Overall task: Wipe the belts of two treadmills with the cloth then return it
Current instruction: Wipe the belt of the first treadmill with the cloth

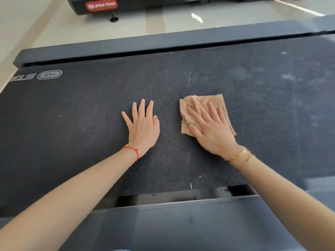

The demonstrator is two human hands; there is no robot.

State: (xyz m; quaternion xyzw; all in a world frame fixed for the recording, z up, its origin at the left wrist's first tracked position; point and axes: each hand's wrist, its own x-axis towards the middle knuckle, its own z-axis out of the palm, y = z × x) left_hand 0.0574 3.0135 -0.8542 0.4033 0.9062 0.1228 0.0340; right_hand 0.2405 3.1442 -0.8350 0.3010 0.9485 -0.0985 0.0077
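Nearest you, the grey near side rail [181,223] of the treadmill runs under your 2 forearms. Beyond it, your left hand [143,124] lies flat on the black belt [72,115], fingers straight and spread, holding nothing. Your right hand [210,127] presses flat on the tan cloth [199,102], fingers straight, pinning it to the belt just right of your left hand. Farther off lie the far side rail [145,44], the pale floor [45,24], and a second treadmill [126,4] with a red Star Trac badge.
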